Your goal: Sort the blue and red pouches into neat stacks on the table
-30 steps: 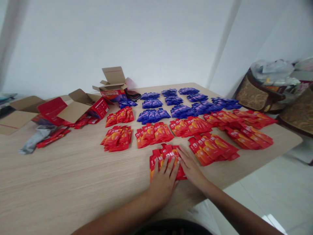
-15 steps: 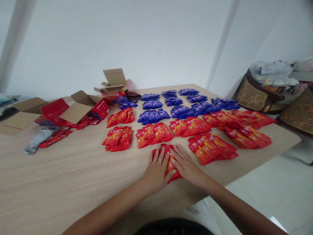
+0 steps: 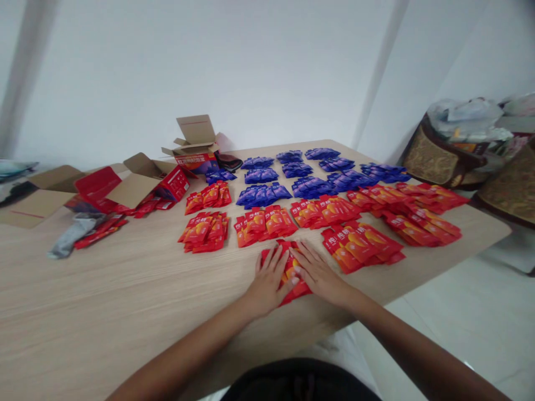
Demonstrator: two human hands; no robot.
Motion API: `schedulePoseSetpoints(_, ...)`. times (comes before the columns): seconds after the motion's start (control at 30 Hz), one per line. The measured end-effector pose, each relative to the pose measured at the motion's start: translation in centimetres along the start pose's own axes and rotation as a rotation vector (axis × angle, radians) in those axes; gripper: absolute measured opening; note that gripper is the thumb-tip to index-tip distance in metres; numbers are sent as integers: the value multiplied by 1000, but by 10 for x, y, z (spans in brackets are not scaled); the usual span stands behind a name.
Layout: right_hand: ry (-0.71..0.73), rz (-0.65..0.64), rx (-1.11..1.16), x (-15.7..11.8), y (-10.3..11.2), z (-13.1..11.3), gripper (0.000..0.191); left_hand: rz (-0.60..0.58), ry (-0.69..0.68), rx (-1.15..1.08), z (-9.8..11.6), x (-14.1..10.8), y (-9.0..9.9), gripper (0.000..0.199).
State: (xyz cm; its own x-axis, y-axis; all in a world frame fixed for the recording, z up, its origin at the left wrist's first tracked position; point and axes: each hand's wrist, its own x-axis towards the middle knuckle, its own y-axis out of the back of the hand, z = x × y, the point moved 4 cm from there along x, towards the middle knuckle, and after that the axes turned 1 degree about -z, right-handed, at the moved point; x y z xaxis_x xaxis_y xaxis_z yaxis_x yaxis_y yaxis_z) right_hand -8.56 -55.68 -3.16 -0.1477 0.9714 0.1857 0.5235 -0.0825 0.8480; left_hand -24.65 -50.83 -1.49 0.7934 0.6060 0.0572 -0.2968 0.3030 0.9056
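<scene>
A small pile of red pouches (image 3: 291,269) lies near the table's front edge, partly covered by both hands. My left hand (image 3: 270,281) rests flat on its left side, fingers stretched out. On the right side lies my right hand (image 3: 320,273), its fingers also extended and spread. Just right of it is a fanned pile of red pouches (image 3: 361,245). Beyond the hands sit further red piles, among them a fanned pile (image 3: 265,224) and a stacked pile (image 3: 204,231). Rows of blue-purple pouches (image 3: 263,194) lie farther back.
Open cardboard boxes (image 3: 196,159) stand at the back and left of the wooden table (image 3: 125,301). A grey cloth-like item (image 3: 75,234) lies beside loose red pouches (image 3: 102,229). Patterned chairs (image 3: 437,153) stand to the right, one piled with plastic bags (image 3: 470,117).
The view has shifted slightly. Both hands stay on the red pile, with almost no visible movement over it.
</scene>
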Motion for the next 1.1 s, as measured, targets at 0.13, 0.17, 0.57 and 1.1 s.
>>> schedulePoseSetpoints(0.13,-120,86,227,-4,12,18,55,81,96,-153,-11,-3,22,55)
schedulePoseSetpoints(0.17,-148,99,251,-6,15,22,56,104,101,-152,-12,-5,27,54)
schedulePoseSetpoints(0.57,-33,44,-7,-17,-4,-2,51,19,-127,112,-6,-12,5,78)
schedulePoseSetpoints(1.1,-34,63,-74,-22,-10,-11,50,-14,-183,84,-4,-29,0,97)
